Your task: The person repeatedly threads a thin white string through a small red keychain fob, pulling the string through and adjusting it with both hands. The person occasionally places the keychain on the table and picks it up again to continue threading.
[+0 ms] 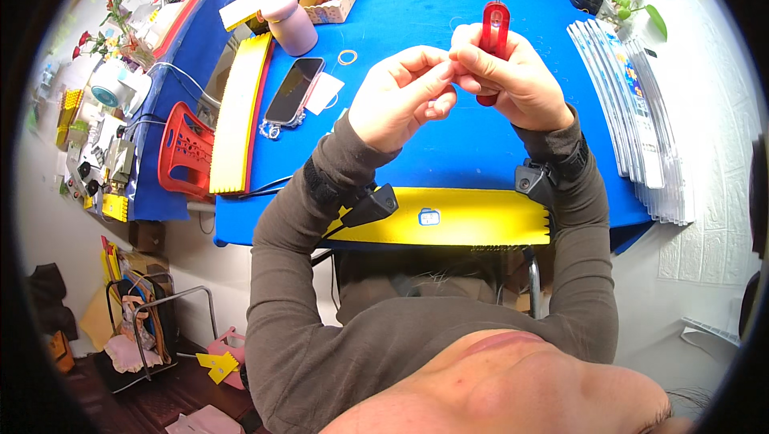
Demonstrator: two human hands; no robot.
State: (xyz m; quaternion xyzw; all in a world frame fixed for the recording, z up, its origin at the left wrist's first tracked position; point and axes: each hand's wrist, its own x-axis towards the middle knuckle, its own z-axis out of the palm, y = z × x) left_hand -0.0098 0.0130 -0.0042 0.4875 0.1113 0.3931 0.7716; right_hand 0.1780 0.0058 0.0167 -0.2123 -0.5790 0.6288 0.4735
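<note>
My right hand [510,73] grips a red-handled hand tool [495,28] upright, its thin two-pronged metal tip pointing away from me. Its thumb and index finger meet the fingertips of my left hand [405,91]. The left thumb and forefinger are pinched together; anything between them is too fine to make out. A faint thin loop of line [455,20] shows beside the right knuckles. Both hands are above a blue-covered table [420,163]. Tiny curved pieces that look like fish hooks [544,46] lie scattered to the right of my right hand.
Near me lies a yellow notched board [468,217]; another notched board [237,115] is at left. A phone [294,91], a rubber band [347,58], a pink bottle [292,28] and a patterned box [336,1] stand or lie beyond it. Clear plastic cases [625,103] line the right edge.
</note>
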